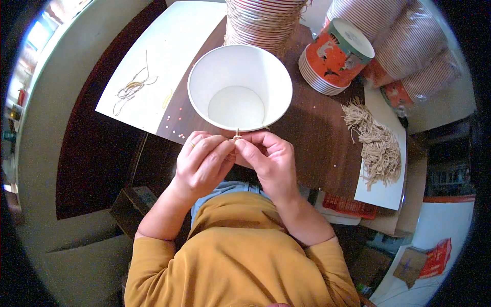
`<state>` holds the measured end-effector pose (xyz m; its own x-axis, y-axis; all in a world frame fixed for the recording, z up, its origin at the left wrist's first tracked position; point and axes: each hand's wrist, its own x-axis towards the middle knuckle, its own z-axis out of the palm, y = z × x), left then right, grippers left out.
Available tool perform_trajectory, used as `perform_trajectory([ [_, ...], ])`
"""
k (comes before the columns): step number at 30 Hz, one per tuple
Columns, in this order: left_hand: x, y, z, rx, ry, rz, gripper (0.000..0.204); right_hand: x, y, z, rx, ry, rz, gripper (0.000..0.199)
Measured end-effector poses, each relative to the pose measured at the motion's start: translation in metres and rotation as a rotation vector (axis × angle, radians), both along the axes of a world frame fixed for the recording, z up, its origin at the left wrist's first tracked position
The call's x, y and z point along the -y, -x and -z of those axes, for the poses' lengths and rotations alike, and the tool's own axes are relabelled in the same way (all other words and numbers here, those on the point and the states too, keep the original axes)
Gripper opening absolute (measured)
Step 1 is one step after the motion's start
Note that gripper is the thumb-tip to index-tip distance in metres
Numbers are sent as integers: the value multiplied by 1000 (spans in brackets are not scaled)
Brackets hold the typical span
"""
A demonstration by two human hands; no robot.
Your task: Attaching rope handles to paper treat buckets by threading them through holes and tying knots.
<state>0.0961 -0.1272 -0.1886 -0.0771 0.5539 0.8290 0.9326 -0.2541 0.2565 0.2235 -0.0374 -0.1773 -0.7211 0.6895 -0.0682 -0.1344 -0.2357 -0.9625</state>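
Note:
A large white paper bucket (240, 110) stands on the dark brown table, its open mouth toward me. At its near rim a short piece of beige twine (237, 137) comes over the edge into a small knot or loop. My left hand (201, 159) pinches this twine with curled fingers. From the other side my right hand (270, 161) grips the same twine between thumb and forefinger, its fingers against the bucket's outer wall. The fingertips of both hands nearly meet, and they cover most of the knot.
Behind the bucket rises a tall bucket stack (263, 25) with twine around it. A red patterned bucket (337, 59) sits upside down at right, near plastic-wrapped bucket stacks (414, 43). A twine bundle (378, 146) lies far right; loose strands (134, 88) rest on the left white sheet (169, 30).

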Motion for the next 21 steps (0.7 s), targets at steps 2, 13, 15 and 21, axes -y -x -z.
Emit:
perform_trajectory([
  [2, 1, 1, 1, -5, -3, 23, 24, -2, 1, -3, -22, 13, -15, 16],
  [13, 0, -2, 0, 90, 21, -18, 23, -2, 3, 8, -160, 158, 19, 16],
  [15, 1, -4, -3, 99, 43, -44, 24, -3, 2, 8, -159, 80, 17, 17],
  [21, 0, -10, -7, 207, 48, -13, 24, 0, 1, 6, -71, -42, 52, 16],
])
